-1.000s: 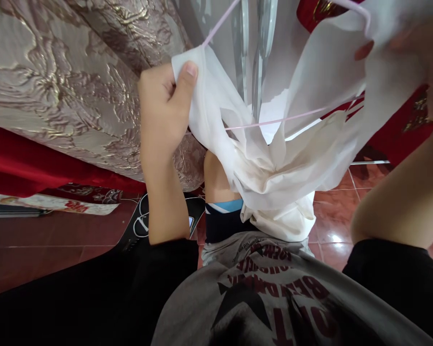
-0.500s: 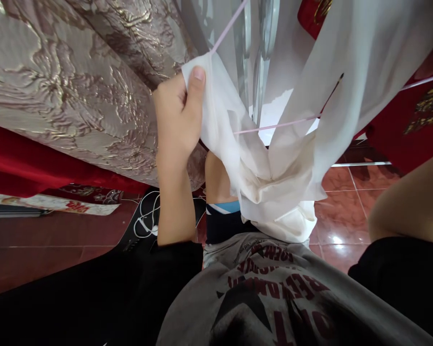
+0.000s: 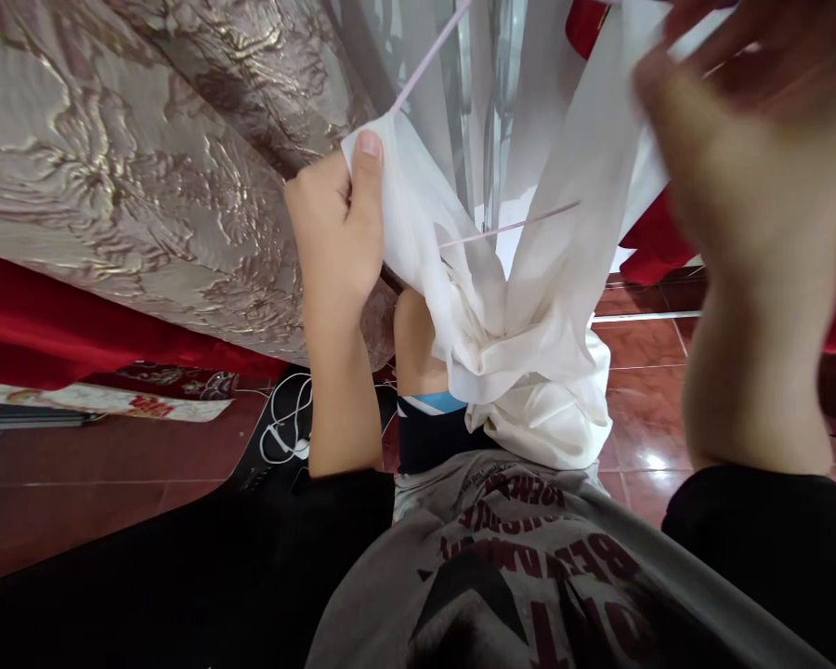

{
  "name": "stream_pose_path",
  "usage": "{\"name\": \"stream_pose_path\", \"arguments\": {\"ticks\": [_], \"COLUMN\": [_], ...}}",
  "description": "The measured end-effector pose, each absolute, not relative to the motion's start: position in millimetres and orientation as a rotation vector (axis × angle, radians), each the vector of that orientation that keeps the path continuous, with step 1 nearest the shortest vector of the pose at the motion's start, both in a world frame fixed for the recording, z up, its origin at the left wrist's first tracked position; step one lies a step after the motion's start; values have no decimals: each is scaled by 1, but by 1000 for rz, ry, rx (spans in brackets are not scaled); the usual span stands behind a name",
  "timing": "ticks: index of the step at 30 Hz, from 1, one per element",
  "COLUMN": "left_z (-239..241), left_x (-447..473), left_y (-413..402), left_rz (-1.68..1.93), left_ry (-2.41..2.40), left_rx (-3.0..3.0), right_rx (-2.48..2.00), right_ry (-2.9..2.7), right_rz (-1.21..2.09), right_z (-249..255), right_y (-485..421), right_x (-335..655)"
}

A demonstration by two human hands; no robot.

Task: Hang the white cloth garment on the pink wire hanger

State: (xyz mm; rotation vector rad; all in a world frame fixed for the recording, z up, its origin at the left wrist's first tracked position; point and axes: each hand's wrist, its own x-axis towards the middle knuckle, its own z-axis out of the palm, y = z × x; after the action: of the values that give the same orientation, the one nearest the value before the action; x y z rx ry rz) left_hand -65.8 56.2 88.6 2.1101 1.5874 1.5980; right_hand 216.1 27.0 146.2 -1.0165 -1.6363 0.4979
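Observation:
My left hand (image 3: pixel 338 228) is closed on the edge of a thin white cloth (image 3: pixel 418 214), thumb on top. From the held edge a taut pink cord (image 3: pixel 432 56) runs up out of view. A second thin pink cord (image 3: pixel 512 228) crosses the hanging folds. Lower down, the cloth gathers in a creamy white bundle (image 3: pixel 557 418) on my lap. At the upper right, my right hand (image 3: pixel 759 139) is raised beside the cloth's right part. Motion blurs its fingers, and I cannot make out whether they grip the cloth.
On the left hangs shiny embossed fabric (image 3: pixel 146 186), with red cloth (image 3: pixel 97 325) below it. White earphones (image 3: pixel 282 432) lie on a black surface at lower left. Grey metal bars (image 3: pixel 491 121) stand behind the white cloth. Red tiles (image 3: pixel 641 409) cover the floor.
My right hand has come into view at the upper right. The cloth's right part has narrowed and shifted left, and the second cord's dark tip no longer shows. My left hand keeps its hold.

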Motion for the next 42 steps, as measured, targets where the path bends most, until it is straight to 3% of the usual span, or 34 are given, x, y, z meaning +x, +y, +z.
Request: {"name": "stream_pose_path", "arguments": {"ticks": [2, 4, 8, 11, 19, 28, 34, 42], "left_z": [87, 85, 70, 46, 7, 37, 74, 38], "left_x": [-63, -61, -56, -43, 1, -17, -49, -61], "left_y": [54, 51, 43, 31, -2, -9, -7, -17], "left_rz": [1623, 1621, 1672, 1930, 2205, 1880, 1883, 2011], "left_ry": [1605, 1614, 1521, 1351, 1387, 1066, 874, 838], "left_rx": [2060, 2002, 1893, 1745, 1505, 1224, 909, 378], "right_rx": [-912, -865, -980, -984, -931, -968, -1010, -1003], "right_ry": [-2023, -2195, -2065, -1881, -1766, -1797, -1795, -1812], "right_rz": [199, 165, 163, 81, -27, 123, 169, 170], "right_z": [122, 88, 23, 0, 3, 7, 15, 15], "right_y": [30, 39, 52, 43, 19, 21, 27, 23], "right_x": [193, 178, 160, 150, 132, 142, 153, 151]}}
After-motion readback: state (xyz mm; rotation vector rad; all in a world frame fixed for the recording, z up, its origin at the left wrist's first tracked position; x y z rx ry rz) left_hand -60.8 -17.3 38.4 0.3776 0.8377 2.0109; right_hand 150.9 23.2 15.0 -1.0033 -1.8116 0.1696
